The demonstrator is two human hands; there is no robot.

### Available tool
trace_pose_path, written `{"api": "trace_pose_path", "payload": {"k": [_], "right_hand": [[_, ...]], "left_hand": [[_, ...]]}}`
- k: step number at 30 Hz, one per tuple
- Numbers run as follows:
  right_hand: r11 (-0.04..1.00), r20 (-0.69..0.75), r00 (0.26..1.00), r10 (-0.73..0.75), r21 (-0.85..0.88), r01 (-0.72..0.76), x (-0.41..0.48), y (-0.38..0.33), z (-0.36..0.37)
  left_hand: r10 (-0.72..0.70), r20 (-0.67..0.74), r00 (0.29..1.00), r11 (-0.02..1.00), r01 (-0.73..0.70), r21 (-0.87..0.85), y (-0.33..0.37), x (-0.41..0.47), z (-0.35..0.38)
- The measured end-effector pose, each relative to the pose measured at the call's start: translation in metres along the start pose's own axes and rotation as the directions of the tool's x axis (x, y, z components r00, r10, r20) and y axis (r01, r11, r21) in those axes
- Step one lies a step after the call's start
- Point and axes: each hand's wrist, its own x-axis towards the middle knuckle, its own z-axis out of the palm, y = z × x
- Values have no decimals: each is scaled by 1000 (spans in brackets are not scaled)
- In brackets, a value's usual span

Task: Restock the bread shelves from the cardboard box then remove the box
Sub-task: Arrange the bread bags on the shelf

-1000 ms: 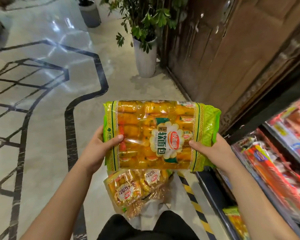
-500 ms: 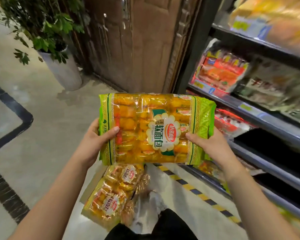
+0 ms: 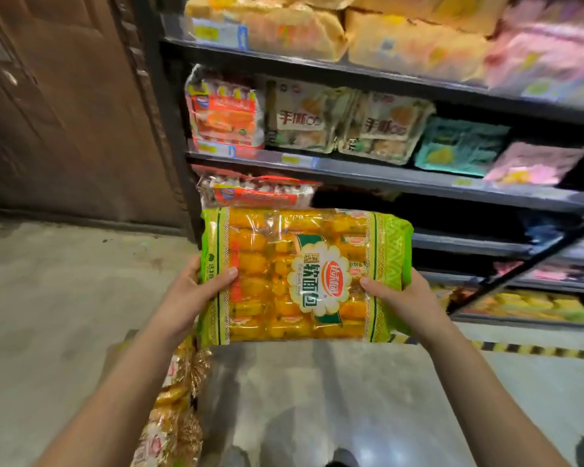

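The bread pack [image 3: 304, 274] is held level as before, the left hand [image 3: 196, 294] and right hand [image 3: 405, 298] clamping its ends with thumbs on top. Beyond the grip, the shelves [image 3: 385, 176] now fill the view. The plant is gone and the door [image 3: 64, 112] has slid left.

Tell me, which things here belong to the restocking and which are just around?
Job: green bread pack, gripped by left hand and right hand; shelves; gold bread packs low on the left.
Just around: wooden door; striped floor tape.
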Motion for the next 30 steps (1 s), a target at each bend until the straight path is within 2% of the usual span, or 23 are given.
{"api": "trace_pose_path", "payload": {"k": [9,14,20,30], "right_hand": [[999,-59,998,12,45,-9,-10,62,-140],[999,-44,999,-14,33,15,7,85,-205],[999,0,1000,-23,22,23,41,94,-231],[1000,7,1000,13,6,-13,100,101,-220]], "left_hand": [[-31,56,998,999,29,40,-20,10,153],[-32,31,999,998,31,50,-35,15,222],[3,-39,999,996,1,86,-42,18,252],[-20,-32,999,990,24,137,-48,81,249]]}}
